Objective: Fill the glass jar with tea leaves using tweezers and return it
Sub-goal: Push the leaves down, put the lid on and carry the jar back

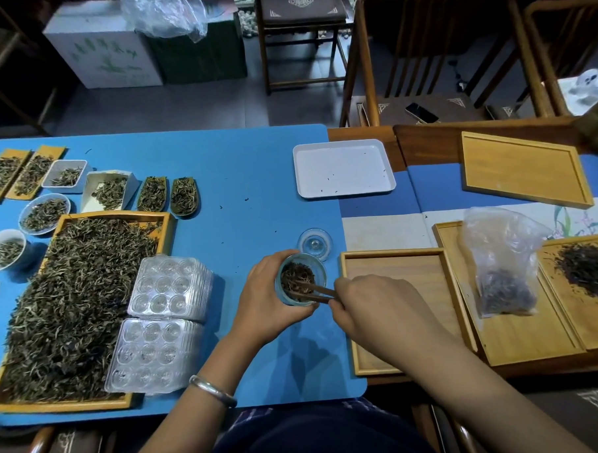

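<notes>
The glass jar (318, 265) stands on the blue mat near its front right, filled near its rim with dark tea leaves. My left hand (264, 296) wraps around the jar's left side. My right hand (376, 303) holds brown wooden tweezers (316, 290), whose tips reach into the jar's mouth among the leaves. The jar's clear glass lid (314, 243) lies on the mat just behind the jar. A big wooden tray of loose tea leaves (75, 304) sits at the left.
Two clear plastic blister trays (161, 321) lie on the big tray's right edge. Small dishes and scoops of tea (111, 191) line the back left. A white tray (343, 168) sits behind; wooden trays (397, 311), a plastic bag of tea (501, 265) and a dark tea pile (591, 271) lie right.
</notes>
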Demonstrator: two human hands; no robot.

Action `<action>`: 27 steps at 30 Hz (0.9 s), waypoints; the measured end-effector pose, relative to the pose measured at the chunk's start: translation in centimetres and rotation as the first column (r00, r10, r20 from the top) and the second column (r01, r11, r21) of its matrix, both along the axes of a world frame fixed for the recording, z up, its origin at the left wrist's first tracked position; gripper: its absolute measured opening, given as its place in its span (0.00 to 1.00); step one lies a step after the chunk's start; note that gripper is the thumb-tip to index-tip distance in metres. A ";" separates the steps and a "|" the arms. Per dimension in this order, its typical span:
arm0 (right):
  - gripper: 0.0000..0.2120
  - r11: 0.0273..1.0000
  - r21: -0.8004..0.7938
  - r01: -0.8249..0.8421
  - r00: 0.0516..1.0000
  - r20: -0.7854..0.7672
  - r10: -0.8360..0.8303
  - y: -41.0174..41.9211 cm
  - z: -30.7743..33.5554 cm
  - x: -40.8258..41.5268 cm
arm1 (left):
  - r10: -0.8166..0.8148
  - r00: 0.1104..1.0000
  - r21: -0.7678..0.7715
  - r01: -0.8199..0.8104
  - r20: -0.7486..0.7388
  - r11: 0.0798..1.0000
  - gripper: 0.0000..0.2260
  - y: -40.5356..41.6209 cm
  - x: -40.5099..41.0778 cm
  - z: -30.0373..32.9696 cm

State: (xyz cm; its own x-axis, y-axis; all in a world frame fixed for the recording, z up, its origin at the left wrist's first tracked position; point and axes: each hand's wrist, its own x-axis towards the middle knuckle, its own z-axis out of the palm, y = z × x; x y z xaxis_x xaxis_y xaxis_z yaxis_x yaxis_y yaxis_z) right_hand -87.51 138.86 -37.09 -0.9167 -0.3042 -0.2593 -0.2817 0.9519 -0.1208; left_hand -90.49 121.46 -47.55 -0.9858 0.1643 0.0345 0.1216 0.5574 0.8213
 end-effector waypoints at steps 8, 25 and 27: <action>0.13 0.986 -0.130 0.100 0.994 -0.033 -0.105 1.8 0.4 0.4 | 0.033 0.998 0.032 -0.034 0.054 0.999 0.30 -0.6 0.1 -0.4; 0.06 0.418 -0.653 0.632 0.630 0.119 -0.768 7.8 -11.9 1.7 | 0.093 0.986 0.067 -0.103 0.138 0.992 0.30 -0.1 -0.7 -1.9; 0.06 0.367 -0.615 0.698 0.560 0.148 -0.816 8.5 -14.0 1.7 | 0.089 0.985 0.072 -0.100 0.148 0.992 0.30 0.0 -0.6 -2.2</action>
